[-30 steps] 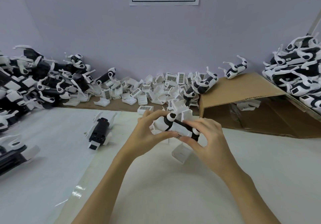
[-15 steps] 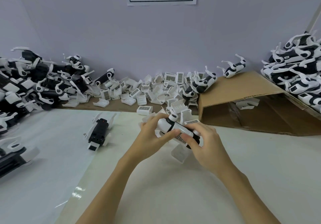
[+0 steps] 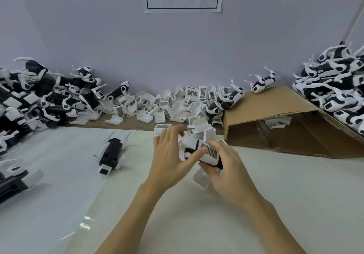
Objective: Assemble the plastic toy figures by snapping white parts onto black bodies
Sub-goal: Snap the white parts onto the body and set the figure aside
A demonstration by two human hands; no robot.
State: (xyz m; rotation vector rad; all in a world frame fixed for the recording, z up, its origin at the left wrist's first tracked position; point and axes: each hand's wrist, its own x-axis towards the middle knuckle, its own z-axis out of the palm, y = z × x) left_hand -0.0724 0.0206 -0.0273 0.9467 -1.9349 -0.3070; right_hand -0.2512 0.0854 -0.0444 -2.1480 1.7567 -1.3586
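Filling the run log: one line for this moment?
right hand grips toy figure | left hand presses its white part | spare figure on table

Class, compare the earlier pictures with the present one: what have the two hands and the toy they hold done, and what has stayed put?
The toy figure has been turned so its barcoded white panel faces up. The left hand has loosened, fingers now spread, thumb on the panel. The right hand still grips it. The black toy on the table and the piles stayed put.
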